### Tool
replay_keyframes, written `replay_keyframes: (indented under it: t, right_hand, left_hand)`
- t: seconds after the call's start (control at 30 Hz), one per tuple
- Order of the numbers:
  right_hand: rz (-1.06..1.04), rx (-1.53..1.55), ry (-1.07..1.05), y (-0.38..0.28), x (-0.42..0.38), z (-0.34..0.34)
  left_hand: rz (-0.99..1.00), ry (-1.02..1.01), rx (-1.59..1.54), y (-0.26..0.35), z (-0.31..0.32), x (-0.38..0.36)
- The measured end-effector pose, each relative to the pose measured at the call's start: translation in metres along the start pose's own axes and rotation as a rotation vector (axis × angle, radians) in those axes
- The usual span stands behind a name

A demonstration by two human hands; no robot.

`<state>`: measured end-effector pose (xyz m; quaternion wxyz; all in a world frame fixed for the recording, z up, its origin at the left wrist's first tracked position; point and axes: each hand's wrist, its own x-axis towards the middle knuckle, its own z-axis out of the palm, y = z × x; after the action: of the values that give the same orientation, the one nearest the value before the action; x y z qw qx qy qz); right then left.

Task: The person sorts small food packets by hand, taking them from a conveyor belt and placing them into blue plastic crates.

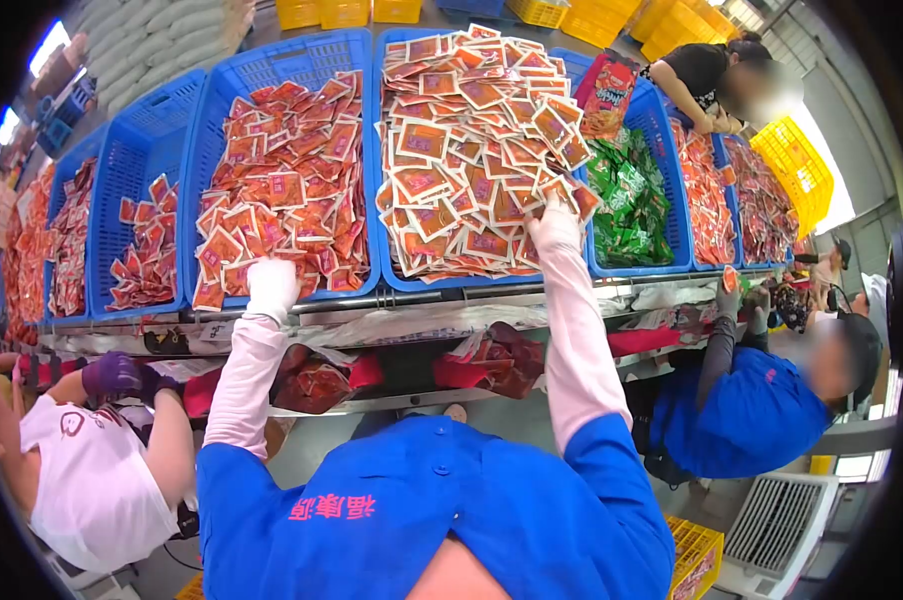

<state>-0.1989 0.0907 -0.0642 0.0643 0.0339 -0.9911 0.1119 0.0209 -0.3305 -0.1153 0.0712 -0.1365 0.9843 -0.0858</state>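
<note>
My left hand (272,287), in a white glove, is curled at the front edge of a blue crate (200,190) full of orange-red sachets (282,150). Its fingertips are hidden, so what it holds cannot be made out. In the heaped crate (379,240) to its right lie flat sachets with white borders (472,150). There my gloved right hand (555,225) has its fingers closed on a sachet (557,192) near the front right corner. Below the crates, open dark red pouches (317,380) with sachets inside stand along the line in front of me.
Right of the heaped crate stands a crate of green packets (627,200) with a red bag (607,95). More crates of sachets (152,250) stand to the left. Co-workers are at the left (102,460), right (742,410) and across (692,80). Yellow crates (797,175) stand beyond.
</note>
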Motion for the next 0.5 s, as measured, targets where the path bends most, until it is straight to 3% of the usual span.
replay_keyframes:
  t: [0.1,0.17,0.23,0.27,0.3,0.37,0.4,0.43,0.47,0.5]
  right_hand:
    - [-0.032,-0.178,0.162,0.013,0.013,0.067]
    - [-0.121,-0.059,0.082,0.0,-0.003,0.061]
    - [-0.172,0.302,-0.036,-0.013,-0.028,0.059]
    - [-0.124,0.343,-0.174,-0.036,-0.043,0.028]
    - [-0.236,0.377,-0.114,-0.04,-0.051,0.032]
    - [-0.264,0.691,-0.221,-0.057,-0.058,0.021]
    - [-0.47,0.65,-0.009,-0.051,-0.051,0.042]
    - [-0.469,0.657,-0.008,-0.052,-0.05,0.036]
    - [-0.352,0.71,-0.095,-0.051,-0.049,0.028]
    - [-0.237,0.762,-0.178,-0.05,-0.048,0.02]
  left_hand:
    - [0.037,0.052,0.014,0.01,0.034,0.017]
    - [0.056,0.082,-0.033,0.008,0.017,0.012]
    - [0.048,0.283,-0.25,0.003,-0.003,0.004]
    - [0.034,0.375,-0.363,0.004,-0.028,-0.002]
    - [0.041,0.462,-0.468,0.003,-0.039,0.0]
    - [0.034,0.61,-0.753,0.006,-0.053,0.007]
    - [0.034,0.612,-0.747,0.007,-0.054,0.014]
    - [0.005,0.501,-1.088,0.011,-0.057,0.02]
    - [-0.024,0.372,-1.423,0.014,-0.059,0.023]
    - [-0.017,0.377,-1.415,0.019,-0.059,0.021]
